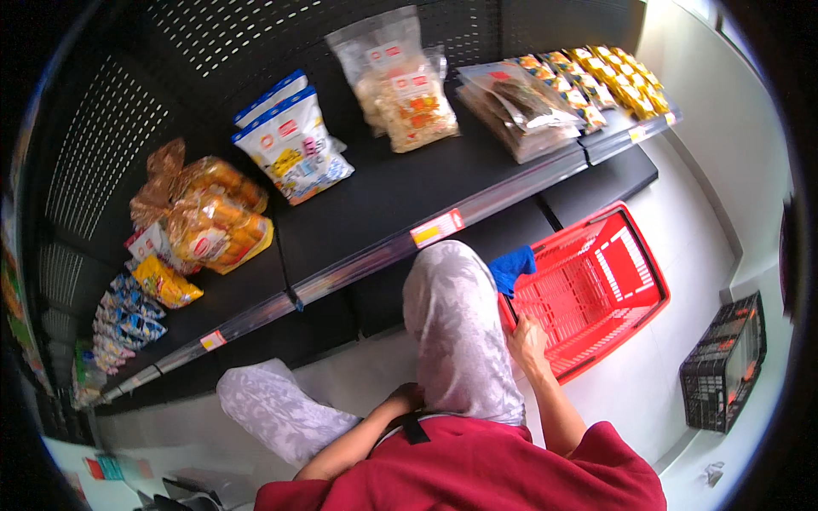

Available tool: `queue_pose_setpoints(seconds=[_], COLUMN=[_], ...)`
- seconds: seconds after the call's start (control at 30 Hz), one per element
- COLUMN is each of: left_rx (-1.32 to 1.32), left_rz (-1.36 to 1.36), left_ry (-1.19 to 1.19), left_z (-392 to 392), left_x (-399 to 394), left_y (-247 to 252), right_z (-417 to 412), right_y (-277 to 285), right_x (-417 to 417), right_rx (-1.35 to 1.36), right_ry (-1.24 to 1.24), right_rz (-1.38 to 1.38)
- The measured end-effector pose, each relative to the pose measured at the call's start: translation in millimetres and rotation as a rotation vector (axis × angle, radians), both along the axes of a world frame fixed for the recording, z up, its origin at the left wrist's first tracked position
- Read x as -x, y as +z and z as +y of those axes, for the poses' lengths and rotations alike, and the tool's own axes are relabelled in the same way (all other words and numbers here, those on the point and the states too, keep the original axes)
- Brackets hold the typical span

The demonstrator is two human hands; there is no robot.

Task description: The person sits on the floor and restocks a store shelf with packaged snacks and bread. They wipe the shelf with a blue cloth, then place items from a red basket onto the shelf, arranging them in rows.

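My right hand (529, 342) grips the near rim of a red plastic shopping basket (578, 294), which stands on the floor beside my raised knee. A blue cloth (513, 269) hangs over the basket's corner, just beyond that hand. Inside the basket only its slotted floor and walls show. My left hand (408, 397) rests low against my thigh near the waist; its fingers are partly hidden, so what they hold is unclear. Before me runs a black metal shelf (383, 191) with bagged snacks spaced along it.
On the shelf sit bagged bread rolls (217, 223), white-and-blue snack bags (294, 147), clear puffed-snack bags (418, 105), flat clear packets (524, 108) and yellow packets (617, 80). A black crate (719, 364) stands right, by the white wall. Price tags (437, 228) line the shelf edge.
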State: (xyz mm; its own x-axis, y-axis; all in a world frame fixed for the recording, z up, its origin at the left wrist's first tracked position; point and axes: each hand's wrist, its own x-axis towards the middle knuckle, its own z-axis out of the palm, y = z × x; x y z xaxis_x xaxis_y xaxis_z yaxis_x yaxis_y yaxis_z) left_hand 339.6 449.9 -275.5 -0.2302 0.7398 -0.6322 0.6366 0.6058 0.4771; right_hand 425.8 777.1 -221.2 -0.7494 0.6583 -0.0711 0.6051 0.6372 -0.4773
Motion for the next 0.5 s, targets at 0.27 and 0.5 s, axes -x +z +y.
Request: queue_pose_setpoints(seconds=[0.27, 0.5], left_rx=[-0.197, -0.504], left_rz=[-0.190, 0.012], left_ry=[0.706, 0.820], left_z=[-35.4, 4.2], left_x=[37.5, 96.9], left_y=[99.6, 196.2], right_z=[-2.0, -0.1], right_y=[-15.7, -21.1], right_x=[6.7, 5.5], right_rx=[0.037, 0.037], right_ry=[0.019, 0.032], right_rz=[0.089, 0.086])
